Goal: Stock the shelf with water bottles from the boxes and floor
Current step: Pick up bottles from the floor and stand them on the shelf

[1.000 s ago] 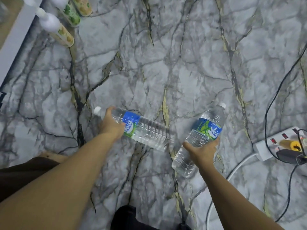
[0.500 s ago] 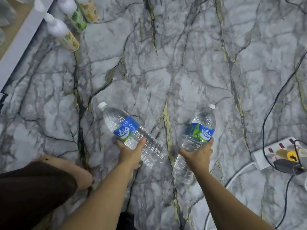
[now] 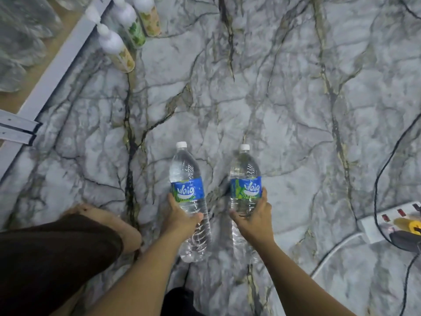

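I hold two clear water bottles with blue labels and white caps above the marble-patterned floor. My left hand (image 3: pixel 181 218) grips the left bottle (image 3: pixel 186 179) around its middle, just below the label. My right hand (image 3: pixel 254 218) grips the right bottle (image 3: pixel 245 176) the same way. Both bottles point caps away from me, roughly parallel and close together. The shelf (image 3: pixel 57 65) with its white frame runs along the upper left, with blurred clear bottles (image 3: pixel 20 42) on its lowest board.
Three white-capped bottles with green and yellow labels (image 3: pixel 118 49) stand on the floor beside the shelf edge. A white power strip (image 3: pixel 387 221) with plugs and black and white cables lies at the right. My knee in dark cloth (image 3: pixel 57 258) fills the lower left.
Both bottles swung from tilted positions to upright and parallel, and came closer together. My left hand shifted from the bottle's neck end to its middle. The view turned toward the shelf.
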### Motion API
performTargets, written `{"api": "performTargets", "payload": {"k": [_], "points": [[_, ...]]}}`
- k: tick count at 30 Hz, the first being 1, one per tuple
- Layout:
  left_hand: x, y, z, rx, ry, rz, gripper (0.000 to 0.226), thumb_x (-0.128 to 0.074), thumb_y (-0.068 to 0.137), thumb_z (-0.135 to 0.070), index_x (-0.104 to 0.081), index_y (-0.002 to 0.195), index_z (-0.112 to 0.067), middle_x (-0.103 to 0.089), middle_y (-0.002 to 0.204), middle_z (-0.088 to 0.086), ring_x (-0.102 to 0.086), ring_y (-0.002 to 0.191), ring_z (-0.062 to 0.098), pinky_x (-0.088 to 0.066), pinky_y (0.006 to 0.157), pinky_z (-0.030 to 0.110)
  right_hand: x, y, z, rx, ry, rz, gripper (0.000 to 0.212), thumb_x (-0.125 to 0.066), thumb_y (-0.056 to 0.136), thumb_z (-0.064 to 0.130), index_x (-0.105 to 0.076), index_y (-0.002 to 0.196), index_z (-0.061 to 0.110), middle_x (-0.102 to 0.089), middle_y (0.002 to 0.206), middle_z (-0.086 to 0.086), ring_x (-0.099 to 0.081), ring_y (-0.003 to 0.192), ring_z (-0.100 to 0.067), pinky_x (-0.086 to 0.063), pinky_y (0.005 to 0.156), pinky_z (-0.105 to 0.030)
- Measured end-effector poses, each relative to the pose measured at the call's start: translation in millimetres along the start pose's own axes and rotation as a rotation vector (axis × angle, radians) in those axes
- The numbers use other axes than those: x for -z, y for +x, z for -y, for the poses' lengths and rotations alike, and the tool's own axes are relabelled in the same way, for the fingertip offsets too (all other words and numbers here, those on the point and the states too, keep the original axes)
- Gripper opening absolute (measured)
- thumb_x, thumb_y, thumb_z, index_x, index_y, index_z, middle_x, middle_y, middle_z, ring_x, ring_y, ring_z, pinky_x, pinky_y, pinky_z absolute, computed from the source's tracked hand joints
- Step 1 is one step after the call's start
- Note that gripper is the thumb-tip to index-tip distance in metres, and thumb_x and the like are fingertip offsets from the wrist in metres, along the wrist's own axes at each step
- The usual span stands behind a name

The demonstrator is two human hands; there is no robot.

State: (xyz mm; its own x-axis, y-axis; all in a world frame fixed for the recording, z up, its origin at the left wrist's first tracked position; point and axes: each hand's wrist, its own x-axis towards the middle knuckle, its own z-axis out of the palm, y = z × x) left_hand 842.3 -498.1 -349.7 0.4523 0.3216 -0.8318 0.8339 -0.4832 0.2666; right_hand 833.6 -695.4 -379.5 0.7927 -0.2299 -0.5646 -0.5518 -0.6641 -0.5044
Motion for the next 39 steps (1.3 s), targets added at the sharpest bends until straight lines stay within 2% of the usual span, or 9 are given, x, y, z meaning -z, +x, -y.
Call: {"api": "performTargets", "payload": {"k": [4, 8, 10, 12, 14, 16, 23, 30, 39], "points": [[-8.5, 0.9, -5.9, 0.042, -0.199, 0.050, 0.116, -0.080, 0.077, -0.030, 0.008, 0.152, -0.019, -0.038, 0.151, 0.011, -0.044, 0.131, 0.030, -0.033, 0.107, 0.033, -25.8, -7.9, 9.3, -0.079, 0.088, -0.107, 0.103, -0.073, 0.061, 0.063, -0.039, 0.139, 0.006, -0.056, 0.121, -0.012, -0.051, 0.116, -0.032, -0.044, 0.098, -0.043], [-12.0, 2.6, -20.6, 0.093, -0.228, 0.101, 0.123, -0.074, 0.078, -0.048, 0.016, 0.152, -0.010, -0.013, 0.162, 0.009, -0.025, 0.145, 0.027, -0.022, 0.115, 0.034, -23.3, 1.4, 8.6, -0.127, 0.139, -0.137, 0.073, -0.090, 0.055, 0.041, -0.053, 0.113, 0.016, -0.056, 0.097, 0.006, -0.062, 0.096, -0.021, -0.042, 0.074, -0.025], [-13.0, 3.8, -24.8, 0.100, -0.185, 0.102, 0.119, -0.076, 0.077, -0.047, 0.006, 0.153, -0.005, -0.016, 0.161, 0.010, -0.029, 0.144, 0.026, -0.026, 0.113, 0.032, -24.5, 1.1, 10.4, -0.140, 0.112, -0.169, 0.072, -0.090, 0.053, 0.042, -0.053, 0.109, 0.019, -0.057, 0.095, 0.008, -0.063, 0.092, -0.019, -0.042, 0.071, -0.025], [-14.2, 12.0, -18.5, 0.119, -0.145, 0.069, 0.115, -0.082, 0.070, -0.046, -0.014, 0.152, -0.003, -0.042, 0.149, 0.009, -0.046, 0.133, 0.024, -0.037, 0.105, 0.030, -28.9, 0.4, 12.3, -0.167, 0.107, -0.170, 0.071, -0.089, 0.052, 0.043, -0.051, 0.109, 0.022, -0.058, 0.097, 0.008, -0.064, 0.092, -0.018, -0.045, 0.071, -0.027], [-10.6, 15.6, -14.5, 0.115, -0.112, 0.030, 0.097, -0.088, 0.054, -0.054, -0.048, 0.134, -0.016, -0.064, 0.126, 0.001, -0.062, 0.110, 0.021, -0.049, 0.093, 0.029, -30.3, 1.3, 10.2, -0.184, 0.100, -0.157, 0.074, -0.088, 0.051, 0.046, -0.049, 0.110, 0.024, -0.061, 0.100, 0.005, -0.064, 0.093, -0.018, -0.049, 0.074, -0.031], [-6.9, 15.7, -10.6, 0.097, -0.100, 0.006, 0.089, -0.087, 0.042, -0.061, -0.059, 0.116, -0.022, -0.069, 0.112, -0.001, -0.066, 0.097, 0.020, -0.051, 0.085, 0.028, -28.9, 2.4, 10.2, -0.190, 0.094, -0.153, 0.076, -0.086, 0.049, 0.050, -0.047, 0.110, 0.025, -0.061, 0.101, 0.004, -0.065, 0.093, -0.019, -0.053, 0.076, -0.036], [15.5, -3.8, 2.6, 0.015, -0.050, -0.047, 0.072, -0.090, 0.055, -0.047, -0.048, 0.106, -0.019, -0.061, 0.110, 0.000, -0.057, 0.093, 0.020, -0.041, 0.076, 0.027, -28.4, 0.4, 16.6, -0.218, 0.070, -0.146, 0.081, -0.087, 0.052, 0.046, -0.047, 0.117, 0.020, -0.057, 0.106, 0.000, -0.062, 0.100, -0.024, -0.053, 0.082, -0.039], [61.4, -26.5, 14.3, -0.097, -0.047, -0.117, 0.087, -0.076, 0.030, -0.064, -0.051, 0.102, -0.023, -0.066, 0.102, 0.002, -0.065, 0.096, 0.025, -0.054, 0.084, 0.038, -23.7, -8.7, 34.2, -0.233, 0.102, -0.167, 0.067, -0.088, 0.056, 0.035, -0.048, 0.106, 0.017, -0.060, 0.102, -0.004, -0.064, 0.096, -0.029, -0.053, 0.078, -0.036], [146.7, -78.5, 23.2, -0.255, -0.062, -0.340, 0.078, -0.081, 0.046, -0.059, -0.051, 0.108, -0.023, -0.063, 0.108, 0.001, -0.061, 0.101, 0.027, -0.050, 0.083, 0.033, -26.7, -59.6, 112.1, 0.025, 0.276, -0.217, 0.040, -0.083, 0.052, 0.032, -0.066, 0.085, 0.016, -0.067, 0.070, 0.003, -0.064, 0.062, -0.013, -0.045, 0.057, -0.025]]}}
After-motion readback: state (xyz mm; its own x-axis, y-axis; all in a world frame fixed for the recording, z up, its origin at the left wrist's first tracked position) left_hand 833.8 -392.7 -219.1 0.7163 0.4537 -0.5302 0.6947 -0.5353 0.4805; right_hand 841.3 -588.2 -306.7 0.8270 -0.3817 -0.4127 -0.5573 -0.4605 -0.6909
